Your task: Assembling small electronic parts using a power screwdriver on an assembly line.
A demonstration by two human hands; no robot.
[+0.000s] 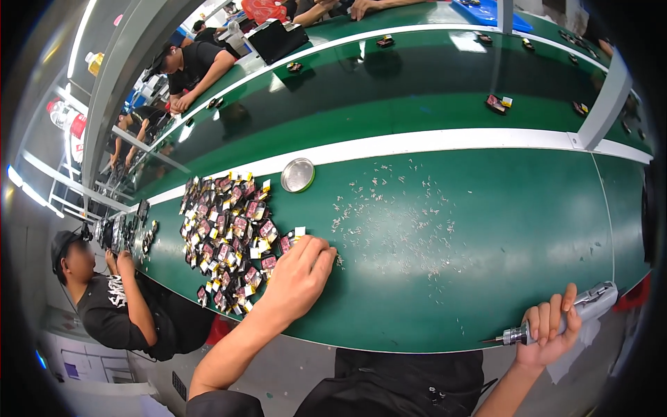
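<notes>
My right hand (552, 328) grips a grey electric screwdriver (590, 302) at the table's near right edge. Its thin bit (492, 340) points left. My left hand (299, 278) rests on the green worktop, fingers curled and pinched together at the left fringe of the scattered screws. What lies between the fingertips is too small to make out. Tiny silvery screws (417, 222) are strewn over the middle of the worktop. Left of my left hand is a big heap of small black-and-pink modules (240, 226) with white and yellow tabs. One module (286, 242) sits right behind my knuckles.
A round shallow metal tin (298, 175) stands by the white rail (417, 144). Beyond the rail, a green conveyor belt (347, 115) carries a few modules (497, 104). A grey post (608, 101) rises at the far right. A co-worker (114, 306) sits at my left; others work across the belt.
</notes>
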